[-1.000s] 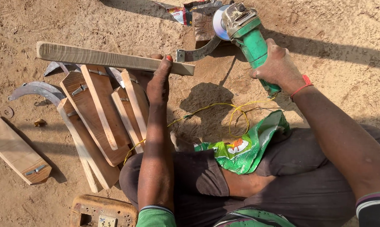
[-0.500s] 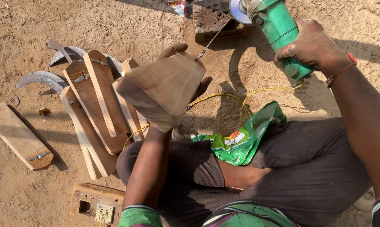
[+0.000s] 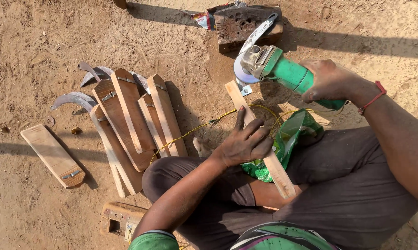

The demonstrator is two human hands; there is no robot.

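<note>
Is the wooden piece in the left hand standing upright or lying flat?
Lying flat: the wooden piece rests slantwise across the lap, left hand pressing on it.

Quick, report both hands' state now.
Left hand: closed on a long flat wooden board.
Right hand: closed on a green angle grinder.

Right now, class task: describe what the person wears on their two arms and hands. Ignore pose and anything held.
Both hands are bare, with no gloves, and dusty. The left hand has no band or ring that shows; its arm is bare up to a green sleeve with a dark cuff edge. The right hand has a thin red band at the wrist; its forearm is bare.
</note>
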